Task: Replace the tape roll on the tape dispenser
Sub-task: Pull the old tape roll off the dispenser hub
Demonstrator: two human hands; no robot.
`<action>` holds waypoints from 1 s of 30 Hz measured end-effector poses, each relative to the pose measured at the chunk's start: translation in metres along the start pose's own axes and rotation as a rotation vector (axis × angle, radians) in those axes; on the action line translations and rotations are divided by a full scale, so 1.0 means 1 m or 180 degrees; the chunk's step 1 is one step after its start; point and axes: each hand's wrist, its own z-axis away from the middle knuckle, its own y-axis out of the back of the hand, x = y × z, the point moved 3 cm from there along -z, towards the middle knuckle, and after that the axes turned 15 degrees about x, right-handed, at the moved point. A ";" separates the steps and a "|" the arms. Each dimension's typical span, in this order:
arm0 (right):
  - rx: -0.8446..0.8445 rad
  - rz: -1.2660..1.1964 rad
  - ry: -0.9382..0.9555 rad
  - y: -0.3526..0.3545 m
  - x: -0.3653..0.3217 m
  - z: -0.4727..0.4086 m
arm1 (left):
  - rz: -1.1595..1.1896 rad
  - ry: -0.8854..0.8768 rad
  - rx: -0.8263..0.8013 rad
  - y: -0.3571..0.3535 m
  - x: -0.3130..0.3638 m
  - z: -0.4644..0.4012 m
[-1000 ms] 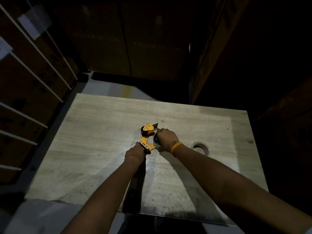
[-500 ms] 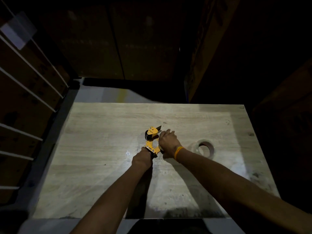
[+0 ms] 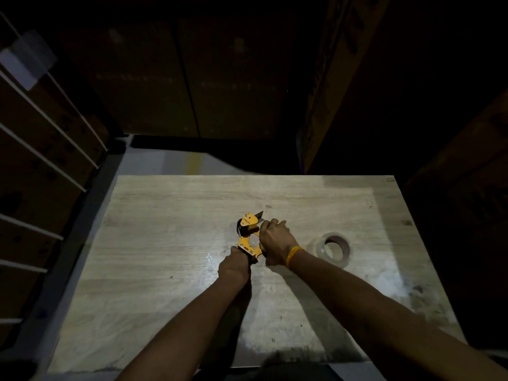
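A yellow tape dispenser (image 3: 248, 232) stands near the middle of the wooden table (image 3: 165, 243). My left hand (image 3: 235, 265) is wrapped around its black handle at the near end. My right hand (image 3: 275, 239), with an orange band on the wrist, covers the dispenser's right side, fingers pinched up near the blade end. Whatever sits under that hand is hidden. A clear tape roll (image 3: 334, 250) with a brown core lies flat on the table, to the right of my right hand and apart from it.
Dark cardboard boxes (image 3: 343, 92) stand behind and to the right of the table. A rack with white bars (image 3: 41, 149) runs along the left. Grey floor (image 3: 176, 163) shows beyond the table's far edge. The room is dim.
My right hand has slid forward along the dispenser, its fingers now up by the blade end. The left hand keeps its grip on the handle. The camera view has shifted.
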 end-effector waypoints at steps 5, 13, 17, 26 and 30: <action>0.0343 -0.1121 -0.0370 0.005 0.020 0.003 | -0.0142 -0.0154 -0.0026 -0.004 -0.004 -0.005; -0.0034 -0.3853 -0.2797 -0.072 0.070 0.022 | -0.0054 -0.0312 -0.0373 -0.010 -0.010 -0.019; -0.0166 -0.4382 -0.3248 -0.058 0.063 0.034 | -0.0134 -0.0337 -0.0016 0.004 -0.006 -0.002; -0.0045 -0.4075 -0.3371 -0.062 0.062 0.022 | -0.0116 -0.0299 -0.0362 0.003 -0.005 -0.007; 0.0063 -0.3563 -0.3190 -0.051 0.056 0.022 | -0.0152 -0.0308 -0.0289 0.001 -0.007 -0.008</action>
